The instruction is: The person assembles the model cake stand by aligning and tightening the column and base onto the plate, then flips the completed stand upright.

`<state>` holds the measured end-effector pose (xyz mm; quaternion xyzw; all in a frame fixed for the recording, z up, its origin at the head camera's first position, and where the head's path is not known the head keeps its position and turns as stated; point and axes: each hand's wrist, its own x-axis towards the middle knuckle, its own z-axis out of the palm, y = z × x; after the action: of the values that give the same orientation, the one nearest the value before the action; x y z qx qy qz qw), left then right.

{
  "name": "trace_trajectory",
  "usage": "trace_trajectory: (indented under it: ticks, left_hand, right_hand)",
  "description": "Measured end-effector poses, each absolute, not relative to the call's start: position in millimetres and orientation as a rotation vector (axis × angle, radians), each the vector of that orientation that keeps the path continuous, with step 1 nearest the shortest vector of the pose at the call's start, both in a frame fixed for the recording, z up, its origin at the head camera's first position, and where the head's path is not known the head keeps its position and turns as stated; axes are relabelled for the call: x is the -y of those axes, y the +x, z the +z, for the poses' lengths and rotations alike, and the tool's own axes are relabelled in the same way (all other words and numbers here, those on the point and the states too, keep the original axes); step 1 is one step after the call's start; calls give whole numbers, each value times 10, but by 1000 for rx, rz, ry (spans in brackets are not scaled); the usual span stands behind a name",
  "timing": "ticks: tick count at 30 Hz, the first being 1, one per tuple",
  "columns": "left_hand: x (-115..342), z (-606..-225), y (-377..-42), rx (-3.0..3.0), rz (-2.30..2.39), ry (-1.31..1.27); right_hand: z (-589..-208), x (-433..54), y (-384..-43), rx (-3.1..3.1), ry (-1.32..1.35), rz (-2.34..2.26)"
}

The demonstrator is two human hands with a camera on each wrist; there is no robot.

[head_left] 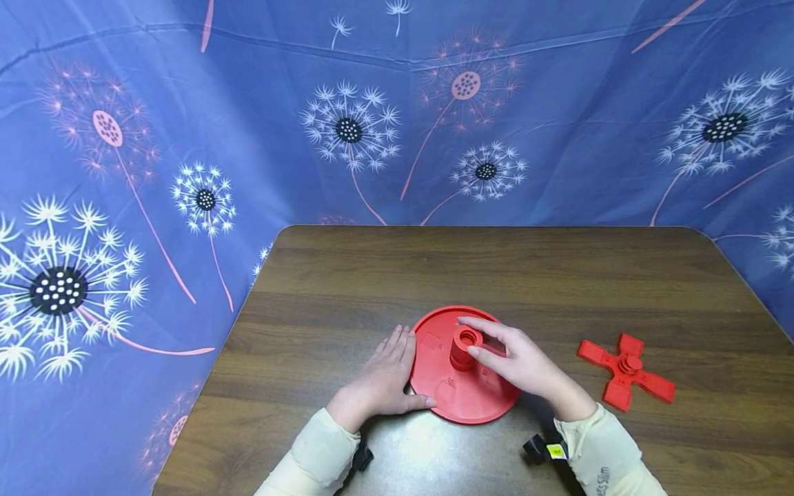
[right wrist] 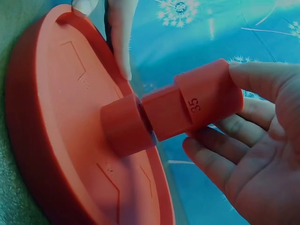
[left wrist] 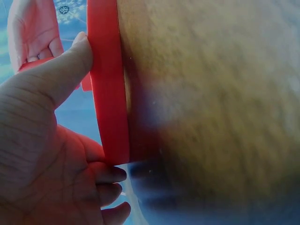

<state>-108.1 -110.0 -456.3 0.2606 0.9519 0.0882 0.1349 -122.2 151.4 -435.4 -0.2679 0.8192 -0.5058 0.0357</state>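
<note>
A round red plastic base [head_left: 440, 390] with a raised rim lies on the table, a short hollow collar [right wrist: 125, 125] at its centre. My left hand [head_left: 382, 377] holds its left side, thumb on the near rim and fingers along the left edge. My right hand [head_left: 517, 358] pinches a red cylindrical post [right wrist: 208, 96] marked 35 between thumb and fingers. The post's squared lower end is at the collar's mouth; how far it sits inside cannot be told. In the head view, the post's top shows a round hole.
To the right on the wooden table [head_left: 372, 269] lies a red cross-shaped piece [head_left: 629, 366] with a threaded stub at its middle. A blue dandelion-patterned cloth [head_left: 260, 103] hangs behind and to the sides. Black devices [head_left: 535, 449] sit under both wrists.
</note>
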Motion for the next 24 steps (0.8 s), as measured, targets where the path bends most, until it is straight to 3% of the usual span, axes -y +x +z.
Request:
trace_trajectory:
  ticks: [11,24]
  left_hand:
    - [1100,-4564,-1076,-2743,288,746]
    - [1088,-4537,-1075,-2731,292,726]
  right_hand:
    - [-4403,-1403,-1165,-2611,-593,-1695]
    - [-4432,-1248,-1082,-3025,-461,-1466]
